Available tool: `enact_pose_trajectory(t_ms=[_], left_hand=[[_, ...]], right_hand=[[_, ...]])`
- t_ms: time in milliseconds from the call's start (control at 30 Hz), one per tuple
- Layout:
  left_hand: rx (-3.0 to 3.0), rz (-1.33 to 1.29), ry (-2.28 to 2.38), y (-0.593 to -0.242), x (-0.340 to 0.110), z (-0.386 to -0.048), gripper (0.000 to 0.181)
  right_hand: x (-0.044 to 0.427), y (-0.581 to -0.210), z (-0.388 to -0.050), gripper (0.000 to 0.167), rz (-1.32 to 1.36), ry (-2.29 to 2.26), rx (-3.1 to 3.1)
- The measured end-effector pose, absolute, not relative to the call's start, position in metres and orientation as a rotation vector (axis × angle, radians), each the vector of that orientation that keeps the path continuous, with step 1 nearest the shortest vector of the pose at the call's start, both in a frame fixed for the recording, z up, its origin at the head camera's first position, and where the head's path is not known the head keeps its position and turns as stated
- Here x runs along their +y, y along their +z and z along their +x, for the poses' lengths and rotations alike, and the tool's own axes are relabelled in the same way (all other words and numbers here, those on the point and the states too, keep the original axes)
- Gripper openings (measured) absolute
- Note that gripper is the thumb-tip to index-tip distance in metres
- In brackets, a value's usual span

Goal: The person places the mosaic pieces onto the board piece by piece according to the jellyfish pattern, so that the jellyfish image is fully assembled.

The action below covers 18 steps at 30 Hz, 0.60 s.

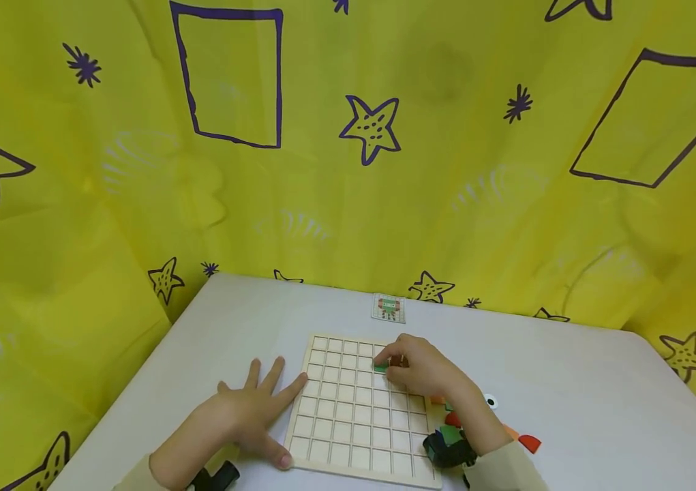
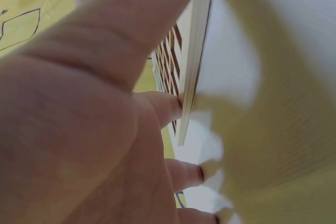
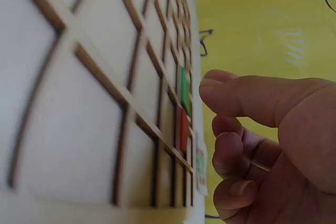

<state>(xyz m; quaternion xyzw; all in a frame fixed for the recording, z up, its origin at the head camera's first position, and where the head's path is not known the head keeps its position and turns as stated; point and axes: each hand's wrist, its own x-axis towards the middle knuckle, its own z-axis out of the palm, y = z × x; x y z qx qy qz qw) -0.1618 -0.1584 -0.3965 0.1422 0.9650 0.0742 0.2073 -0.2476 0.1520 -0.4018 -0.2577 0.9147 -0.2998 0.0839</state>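
A pale wooden grid board (image 1: 366,474) lies on the white table. My left hand (image 1: 246,409) is spread at its left side, thumb at the lower left corner and a fingertip at the left edge. In the left wrist view, other fingertips (image 2: 185,174) rest on the table beside the board. Over the board's upper right part is my right hand (image 1: 424,368), with its index fingertip at a green piece (image 1: 380,368). A red piece (image 3: 184,129) sits in the cell beside it. The right wrist view shows the thumb and bent fingers with nothing held between them.
Behind the board lies a small pattern card (image 1: 388,307). Right of the board, partly under my right forearm, are loose pieces: a red one (image 1: 530,443), a green one (image 1: 449,435) and a white one with a black dot (image 1: 491,401). A yellow curtain (image 1: 433,204) surrounds the table.
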Motion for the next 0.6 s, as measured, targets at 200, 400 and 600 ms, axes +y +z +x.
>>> enact_pose_trajectory(t_ms=[200,400,600], left_hand=[[2.694,0.393,0.211,-0.394,-0.160,-0.162,0.123],[2.688,0.367,0.228,-0.394,-0.162,-0.160,0.123],[2.687,0.381,0.235,-0.394,-0.159,-0.161,0.123]], right_hand=[[0.175,-0.387,-0.260,0.024,-0.698,-0.890,2.803],[0.201,-0.385,-0.269,0.028,-0.549,-0.829,2.835],[0.215,-0.391,-0.270,0.028,-0.401,-0.709,2.798]])
